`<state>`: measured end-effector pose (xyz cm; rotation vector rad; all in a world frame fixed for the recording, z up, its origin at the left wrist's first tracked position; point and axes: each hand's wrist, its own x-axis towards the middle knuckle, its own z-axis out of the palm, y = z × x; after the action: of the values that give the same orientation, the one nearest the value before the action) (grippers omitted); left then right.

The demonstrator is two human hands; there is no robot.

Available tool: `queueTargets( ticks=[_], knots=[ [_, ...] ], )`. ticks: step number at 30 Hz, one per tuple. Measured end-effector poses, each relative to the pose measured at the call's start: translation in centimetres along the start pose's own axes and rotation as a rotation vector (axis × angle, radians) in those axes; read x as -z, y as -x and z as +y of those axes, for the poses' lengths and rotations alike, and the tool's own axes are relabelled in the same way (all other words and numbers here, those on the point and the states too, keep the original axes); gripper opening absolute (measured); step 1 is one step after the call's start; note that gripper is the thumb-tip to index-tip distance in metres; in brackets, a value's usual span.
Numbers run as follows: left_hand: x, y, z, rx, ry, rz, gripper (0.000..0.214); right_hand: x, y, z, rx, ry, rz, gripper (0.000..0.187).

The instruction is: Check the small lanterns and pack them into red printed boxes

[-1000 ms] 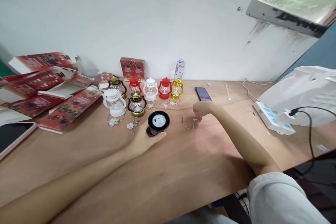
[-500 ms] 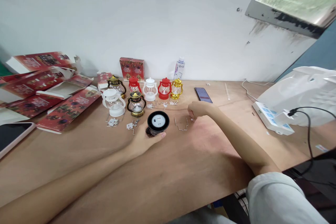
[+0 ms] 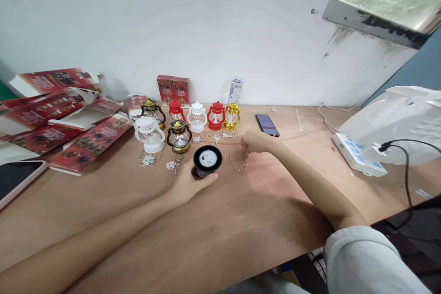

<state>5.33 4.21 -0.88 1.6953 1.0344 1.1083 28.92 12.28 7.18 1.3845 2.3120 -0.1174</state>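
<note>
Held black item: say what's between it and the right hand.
The head view shows a bent wire on the table between the black item and right hand.

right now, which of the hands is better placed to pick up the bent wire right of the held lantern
The right, most likely: the right hand is beside that bent wire, though contact is hard to tell, while the left hand is gripping the black lantern.

Lanterns (image 3: 197,125), boxes (image 3: 92,144) on brown table (image 3: 213,229)
</note>
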Motion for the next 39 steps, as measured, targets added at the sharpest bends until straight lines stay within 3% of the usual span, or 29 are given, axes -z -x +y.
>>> queueTargets(
  ticks=[16,24,39],
  knots=[
    [0.1,0.0,0.3,-0.007,0.004,-0.008,0.054,-0.3,0.2,0.9,0.061,-0.094,-0.106,0.02],
    [0.0,0.0,-0.1,-0.005,-0.001,-0.005,0.056,0.2,0.6,1.2,0.009,-0.118,-0.066,0.021],
    [0.1,0.0,0.1,-0.004,-0.019,-0.001,0.055,-0.1,0.0,1.0,0.053,-0.163,-0.046,0.019]
  ],
)
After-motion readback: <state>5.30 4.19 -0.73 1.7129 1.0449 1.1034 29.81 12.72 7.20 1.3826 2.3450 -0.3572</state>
